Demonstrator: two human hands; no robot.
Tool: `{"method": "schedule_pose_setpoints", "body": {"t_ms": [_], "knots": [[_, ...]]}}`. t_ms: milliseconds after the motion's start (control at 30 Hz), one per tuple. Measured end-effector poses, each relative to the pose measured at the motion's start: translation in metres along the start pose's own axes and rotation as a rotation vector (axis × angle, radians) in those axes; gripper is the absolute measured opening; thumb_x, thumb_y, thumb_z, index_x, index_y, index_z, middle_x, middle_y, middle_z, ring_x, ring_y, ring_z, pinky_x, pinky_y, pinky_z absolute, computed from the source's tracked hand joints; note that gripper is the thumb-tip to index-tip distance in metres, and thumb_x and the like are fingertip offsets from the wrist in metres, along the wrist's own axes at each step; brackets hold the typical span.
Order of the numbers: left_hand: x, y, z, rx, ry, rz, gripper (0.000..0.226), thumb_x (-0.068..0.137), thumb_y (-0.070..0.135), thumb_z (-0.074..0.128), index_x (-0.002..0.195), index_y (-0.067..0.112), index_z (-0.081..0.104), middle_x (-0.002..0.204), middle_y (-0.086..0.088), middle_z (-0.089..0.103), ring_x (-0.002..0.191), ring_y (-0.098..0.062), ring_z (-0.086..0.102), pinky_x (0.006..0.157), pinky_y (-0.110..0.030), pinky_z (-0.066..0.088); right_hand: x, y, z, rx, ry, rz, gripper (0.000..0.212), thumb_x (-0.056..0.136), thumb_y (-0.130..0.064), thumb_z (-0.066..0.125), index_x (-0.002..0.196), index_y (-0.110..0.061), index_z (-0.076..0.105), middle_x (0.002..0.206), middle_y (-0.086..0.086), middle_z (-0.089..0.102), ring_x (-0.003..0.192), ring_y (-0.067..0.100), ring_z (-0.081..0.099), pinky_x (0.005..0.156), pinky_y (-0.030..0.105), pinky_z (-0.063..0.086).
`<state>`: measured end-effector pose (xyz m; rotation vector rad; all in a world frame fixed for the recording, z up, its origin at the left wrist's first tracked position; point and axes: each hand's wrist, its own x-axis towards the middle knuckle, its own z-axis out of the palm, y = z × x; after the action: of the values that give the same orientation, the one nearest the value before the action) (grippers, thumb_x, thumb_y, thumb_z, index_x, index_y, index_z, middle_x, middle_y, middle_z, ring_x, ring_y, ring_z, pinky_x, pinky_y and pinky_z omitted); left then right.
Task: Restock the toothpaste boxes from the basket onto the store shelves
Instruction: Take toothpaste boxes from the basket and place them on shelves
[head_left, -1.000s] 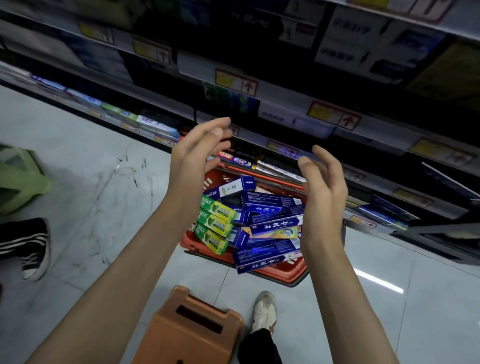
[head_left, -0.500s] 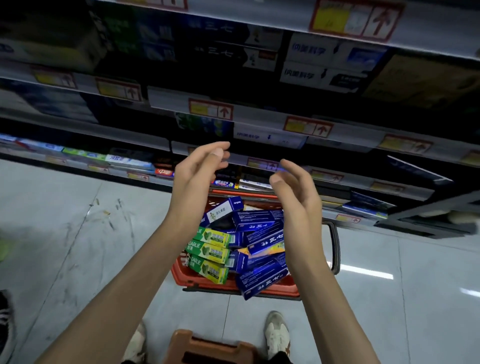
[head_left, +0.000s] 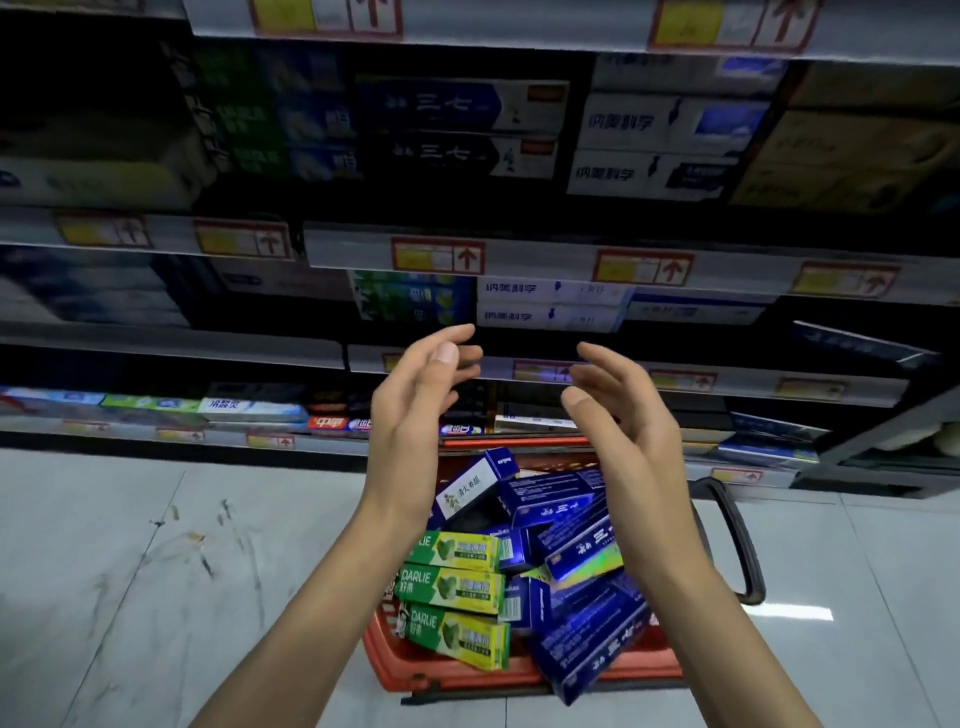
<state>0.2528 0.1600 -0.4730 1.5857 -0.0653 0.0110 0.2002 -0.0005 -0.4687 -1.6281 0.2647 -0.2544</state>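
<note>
A red basket (head_left: 457, 670) stands on the floor below me, piled with toothpaste boxes: green and yellow Darlie boxes (head_left: 452, 590) on the left, dark blue boxes (head_left: 582, 545) on the right. My left hand (head_left: 415, 415) and my right hand (head_left: 618, 431) are raised above the basket, palms facing each other, fingers loosely bent, holding nothing. They hover in front of the shelves (head_left: 519, 260), whose rows carry stacked toothpaste boxes behind price-tag rails.
The basket's black handle (head_left: 732, 540) hangs to the right. White boxes (head_left: 545, 304) and green boxes (head_left: 410, 301) fill the shelf just above my hands. The lowest shelf (head_left: 208, 431) runs along the grey tiled floor (head_left: 130, 571).
The view has tilted up toward the higher shelves and drawn closer. Both empty hands rose with it and came nearer together. The orange stool and my shoes have left the view.
</note>
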Motion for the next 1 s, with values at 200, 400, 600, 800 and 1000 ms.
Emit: {"method": "schedule_pose_setpoints", "body": {"t_ms": [200, 400, 600, 800, 1000], "knots": [[0.003, -0.062, -0.004, 0.004, 0.007, 0.069, 0.042, 0.102, 0.044, 0.045, 0.134, 0.026, 0.066, 0.125, 0.003, 0.073, 0.121, -0.014, 0.066, 0.109, -0.043, 0.048, 0.014, 0.064, 0.006, -0.007, -0.057, -0.13, 0.045, 0.091, -0.032, 0.062, 0.135, -0.032, 0.061, 0.125, -0.012, 0.067, 0.119, -0.001, 0.061, 0.098, 0.017, 0.05], [-0.001, -0.11, -0.007, -0.026, 0.071, 0.128, 0.043, 0.1, 0.044, 0.047, 0.133, 0.026, 0.067, 0.125, 0.001, 0.073, 0.121, -0.013, 0.067, 0.109, -0.045, 0.048, 0.018, 0.115, 0.013, 0.061, -0.053, -0.204, 0.045, 0.09, -0.032, 0.063, 0.135, -0.031, 0.062, 0.125, -0.008, 0.068, 0.119, 0.003, 0.062, 0.095, 0.017, 0.052], [-0.032, -0.128, -0.018, -0.01, 0.079, 0.158, 0.027, 0.106, 0.027, 0.053, 0.127, 0.023, 0.069, 0.117, 0.0, 0.075, 0.114, -0.016, 0.07, 0.105, -0.049, 0.052, -0.009, 0.129, 0.004, 0.135, -0.024, -0.216, 0.045, 0.086, -0.03, 0.064, 0.131, -0.027, 0.065, 0.12, -0.004, 0.071, 0.113, 0.005, 0.065, 0.092, 0.021, 0.053], [-0.088, -0.126, -0.03, 0.042, 0.068, 0.122, 0.026, 0.105, 0.011, 0.056, 0.123, 0.02, 0.071, 0.109, -0.001, 0.077, 0.11, -0.017, 0.071, 0.105, -0.053, 0.052, -0.057, 0.128, -0.015, 0.112, -0.056, -0.131, 0.044, 0.082, -0.032, 0.066, 0.126, -0.028, 0.068, 0.116, -0.005, 0.07, 0.11, 0.006, 0.066, 0.089, 0.024, 0.052], [-0.116, -0.113, -0.035, 0.06, 0.012, 0.152, 0.029, 0.104, 0.009, 0.057, 0.128, 0.019, 0.067, 0.108, -0.005, 0.076, 0.109, -0.021, 0.071, 0.102, -0.049, 0.055, -0.094, 0.114, -0.023, 0.07, -0.074, -0.158, 0.034, 0.092, -0.021, 0.068, 0.125, -0.027, 0.067, 0.114, -0.005, 0.07, 0.109, 0.009, 0.065, 0.099, 0.031, 0.052]]}}
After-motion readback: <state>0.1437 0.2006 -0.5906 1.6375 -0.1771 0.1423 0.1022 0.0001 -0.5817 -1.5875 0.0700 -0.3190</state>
